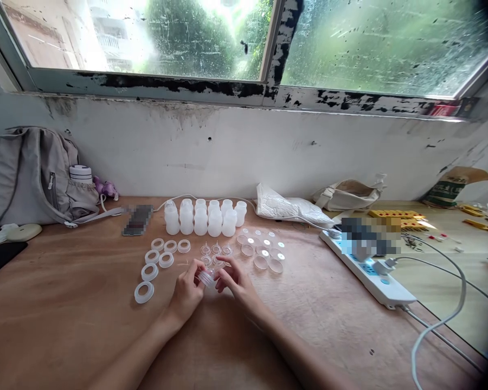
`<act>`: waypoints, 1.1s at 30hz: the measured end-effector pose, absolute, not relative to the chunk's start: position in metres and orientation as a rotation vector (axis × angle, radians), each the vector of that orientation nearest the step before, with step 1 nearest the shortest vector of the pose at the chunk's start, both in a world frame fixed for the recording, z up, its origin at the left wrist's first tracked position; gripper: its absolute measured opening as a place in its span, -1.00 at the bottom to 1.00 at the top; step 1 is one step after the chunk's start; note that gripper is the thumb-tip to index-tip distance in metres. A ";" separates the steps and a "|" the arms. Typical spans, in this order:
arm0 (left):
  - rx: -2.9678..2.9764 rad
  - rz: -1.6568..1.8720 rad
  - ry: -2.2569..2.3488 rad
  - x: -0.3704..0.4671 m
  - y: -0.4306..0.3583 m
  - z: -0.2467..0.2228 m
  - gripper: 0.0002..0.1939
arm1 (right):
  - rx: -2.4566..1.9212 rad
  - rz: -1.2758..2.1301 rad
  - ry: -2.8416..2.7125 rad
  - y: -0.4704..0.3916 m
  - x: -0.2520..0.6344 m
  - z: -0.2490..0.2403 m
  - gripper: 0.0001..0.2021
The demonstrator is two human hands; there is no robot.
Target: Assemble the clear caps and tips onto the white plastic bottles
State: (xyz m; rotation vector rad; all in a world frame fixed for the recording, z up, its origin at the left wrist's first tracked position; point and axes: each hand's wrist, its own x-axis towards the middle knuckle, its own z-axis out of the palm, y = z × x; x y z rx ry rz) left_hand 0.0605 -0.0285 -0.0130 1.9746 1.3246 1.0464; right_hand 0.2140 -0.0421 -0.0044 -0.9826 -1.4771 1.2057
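My left hand is closed on a small clear ring-shaped part above the wooden table. The fingers of my right hand are bent at the part's right side; its fingertips touch or nearly touch it. Just beyond my hands lie several clear nipple-like pieces. Several white rings are laid out to the left, and several clear round caps to the right. Behind them, white translucent bottles stand upright in rows.
A power strip with plugs and looping cables crosses the right side. A phone lies at the back left, near a grey backpack. A silvery-white bag and a beige pouch rest by the wall.
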 end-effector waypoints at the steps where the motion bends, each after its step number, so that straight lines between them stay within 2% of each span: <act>1: 1.971 1.063 1.268 0.059 -0.027 -0.014 -0.94 | -0.967 1.264 -1.421 -0.040 0.214 -0.004 -0.65; 6: 1.944 1.099 1.131 0.059 -0.026 -0.016 -0.96 | -0.911 1.414 -1.323 -0.035 0.215 -0.005 -0.72; 12: 1.921 0.973 1.197 0.055 -0.024 0.002 -0.92 | -0.893 1.537 -1.188 -0.033 0.219 -0.005 -0.68; 16: 2.057 0.715 1.045 0.043 -0.008 0.025 -0.65 | -0.920 1.425 -1.066 -0.026 0.228 -0.007 -0.68; 19: 2.250 0.686 1.250 0.039 0.015 0.043 -0.72 | -0.966 1.314 -0.999 -0.018 0.238 -0.009 -0.67; 23: 2.393 0.695 1.689 0.050 0.057 0.060 -0.65 | -0.985 1.292 -0.977 -0.011 0.244 -0.015 -0.63; 28: 2.391 0.657 1.715 0.063 0.101 0.062 -0.66 | -0.971 1.310 -0.962 -0.009 0.243 -0.019 -0.61; 33: 2.446 0.659 1.673 0.063 0.100 0.060 -0.77 | -0.983 1.309 -0.985 -0.011 0.242 -0.017 -0.60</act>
